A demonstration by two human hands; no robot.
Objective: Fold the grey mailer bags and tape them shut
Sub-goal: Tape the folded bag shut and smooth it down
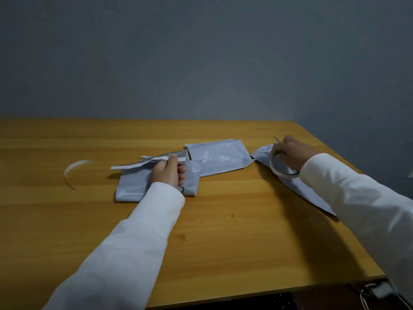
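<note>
On a wooden table [223, 231] set against a grey wall, three grey mailer bags lie in a loose row. Nearest the table's middle is a folded mailer bag [136, 186], and the left hand [168, 173] rests on it with fingers curled, pinching a white strip [143, 164] along the bag's upper edge. Just beyond and to the right of that bag lies a second mailer bag [220, 158], flat and untouched. Further right, near the table's right edge, a third mailer bag [308, 193] stretches toward the viewer; the right hand [290, 153] is above its far end, fingers closed around a thin ring of tape [279, 170]. Well to the left of the folded bag, a curled loose strip [73, 170] lies on the wood. Both arms wear white sleeves.
</note>
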